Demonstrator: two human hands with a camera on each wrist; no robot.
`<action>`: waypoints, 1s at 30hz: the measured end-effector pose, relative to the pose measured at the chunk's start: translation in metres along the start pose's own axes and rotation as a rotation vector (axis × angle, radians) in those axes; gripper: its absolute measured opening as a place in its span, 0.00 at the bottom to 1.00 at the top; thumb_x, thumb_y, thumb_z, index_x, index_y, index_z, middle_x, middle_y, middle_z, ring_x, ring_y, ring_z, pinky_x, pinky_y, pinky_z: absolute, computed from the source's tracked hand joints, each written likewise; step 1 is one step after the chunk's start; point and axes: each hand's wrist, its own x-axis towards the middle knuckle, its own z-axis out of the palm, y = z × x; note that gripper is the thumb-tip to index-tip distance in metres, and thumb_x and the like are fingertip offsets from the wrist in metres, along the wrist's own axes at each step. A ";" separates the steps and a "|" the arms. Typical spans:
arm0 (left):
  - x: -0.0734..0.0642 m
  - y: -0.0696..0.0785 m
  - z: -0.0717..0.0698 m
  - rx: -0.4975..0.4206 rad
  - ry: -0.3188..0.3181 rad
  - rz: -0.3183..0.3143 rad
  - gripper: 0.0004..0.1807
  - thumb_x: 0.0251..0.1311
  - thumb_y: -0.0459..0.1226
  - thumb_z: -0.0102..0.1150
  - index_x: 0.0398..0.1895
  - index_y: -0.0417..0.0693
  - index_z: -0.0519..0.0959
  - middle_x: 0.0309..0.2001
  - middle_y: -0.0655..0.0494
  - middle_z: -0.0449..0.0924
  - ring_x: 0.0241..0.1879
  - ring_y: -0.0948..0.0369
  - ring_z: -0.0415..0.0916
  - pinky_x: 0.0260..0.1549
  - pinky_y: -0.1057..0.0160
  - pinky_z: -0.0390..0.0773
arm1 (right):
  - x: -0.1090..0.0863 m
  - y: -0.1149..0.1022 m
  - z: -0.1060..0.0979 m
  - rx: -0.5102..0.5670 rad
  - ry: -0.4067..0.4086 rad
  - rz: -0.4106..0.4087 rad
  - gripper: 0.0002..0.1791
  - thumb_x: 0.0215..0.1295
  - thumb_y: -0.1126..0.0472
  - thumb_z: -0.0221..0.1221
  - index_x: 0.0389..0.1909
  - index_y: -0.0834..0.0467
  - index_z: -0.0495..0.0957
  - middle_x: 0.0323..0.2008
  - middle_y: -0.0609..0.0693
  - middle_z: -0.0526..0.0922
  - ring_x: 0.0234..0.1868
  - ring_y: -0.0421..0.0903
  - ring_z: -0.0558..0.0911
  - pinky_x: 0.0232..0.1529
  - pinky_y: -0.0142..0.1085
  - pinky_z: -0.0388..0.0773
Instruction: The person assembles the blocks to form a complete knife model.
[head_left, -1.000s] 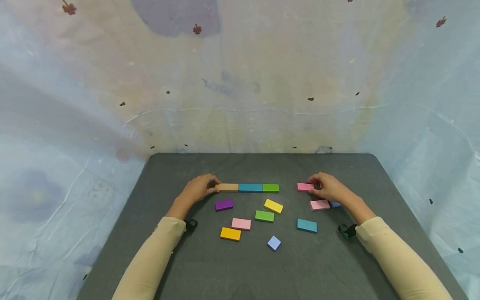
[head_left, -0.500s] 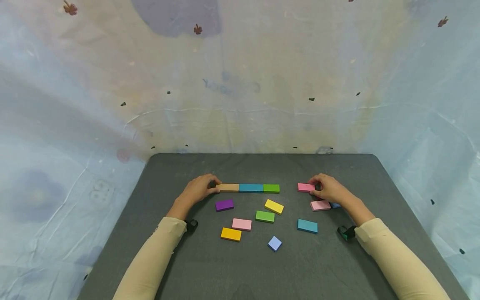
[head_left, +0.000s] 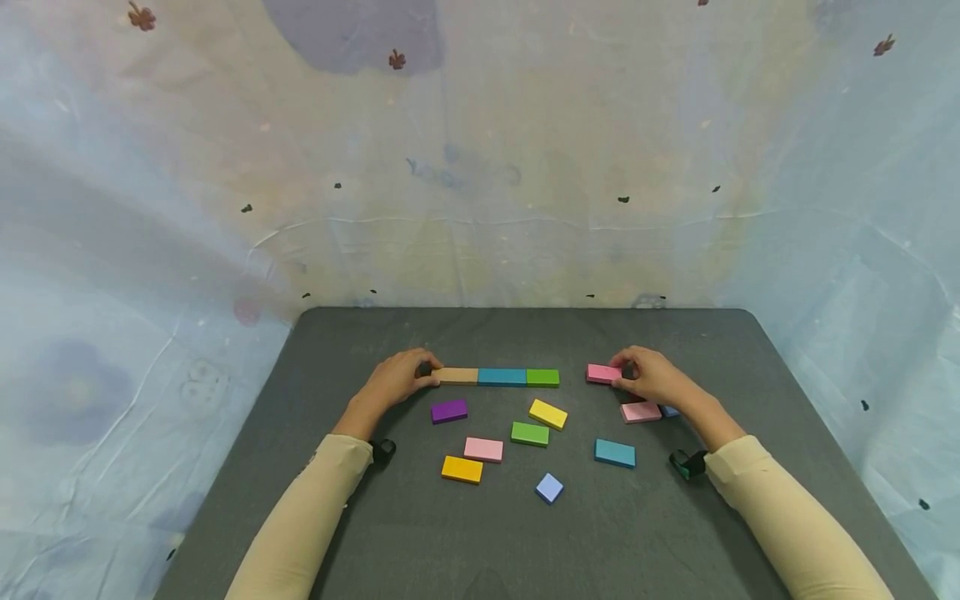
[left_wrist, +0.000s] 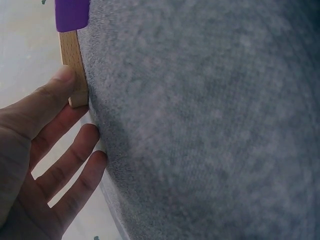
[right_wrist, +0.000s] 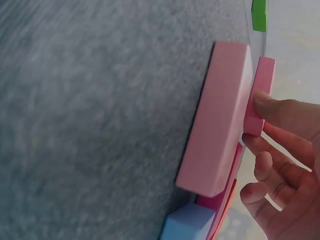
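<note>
Hands [head_left: 651, 375] pinching blocks [head_left: 602, 373], long axes left-to-right

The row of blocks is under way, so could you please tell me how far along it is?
Done: the wooden block, blue block and green block lie end to end. In hand: the left hand holds the wooden block's outer end, and the right hand pinches the dark pink block, apart from the green one. Remaining: probably closing that gap, then perhaps adding the loose purple block.
</note>
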 end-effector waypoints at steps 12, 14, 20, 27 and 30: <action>-0.001 0.001 0.000 0.004 -0.005 -0.010 0.17 0.71 0.47 0.71 0.59 0.56 0.88 0.58 0.54 0.86 0.52 0.54 0.83 0.56 0.43 0.82 | 0.007 -0.019 0.005 0.001 -0.010 -0.031 0.17 0.71 0.61 0.71 0.57 0.63 0.85 0.43 0.55 0.82 0.35 0.45 0.73 0.35 0.39 0.71; -0.001 0.001 0.001 0.005 -0.003 -0.010 0.17 0.71 0.47 0.71 0.59 0.56 0.88 0.58 0.54 0.86 0.51 0.54 0.83 0.56 0.43 0.82 | 0.008 -0.023 0.006 0.000 -0.022 -0.031 0.17 0.71 0.61 0.71 0.57 0.63 0.85 0.44 0.55 0.83 0.36 0.45 0.74 0.36 0.39 0.72; -0.001 0.000 0.001 0.001 -0.003 -0.007 0.17 0.71 0.48 0.71 0.59 0.56 0.87 0.58 0.54 0.86 0.52 0.54 0.82 0.57 0.43 0.82 | 0.013 -0.031 0.010 0.006 -0.058 -0.009 0.18 0.71 0.60 0.71 0.58 0.62 0.84 0.47 0.54 0.83 0.39 0.47 0.76 0.39 0.40 0.75; -0.002 0.002 -0.001 0.006 0.010 -0.002 0.17 0.71 0.48 0.71 0.59 0.57 0.88 0.57 0.54 0.86 0.49 0.55 0.82 0.53 0.44 0.83 | 0.015 -0.037 0.013 -0.020 -0.052 -0.030 0.17 0.71 0.60 0.72 0.57 0.61 0.84 0.48 0.55 0.84 0.41 0.48 0.78 0.43 0.42 0.78; -0.003 0.003 -0.002 0.010 0.011 -0.006 0.17 0.71 0.48 0.71 0.59 0.56 0.88 0.56 0.54 0.86 0.47 0.55 0.82 0.52 0.45 0.83 | 0.016 -0.037 0.014 -0.027 -0.042 -0.050 0.17 0.70 0.60 0.73 0.56 0.62 0.85 0.49 0.55 0.85 0.41 0.48 0.79 0.44 0.44 0.79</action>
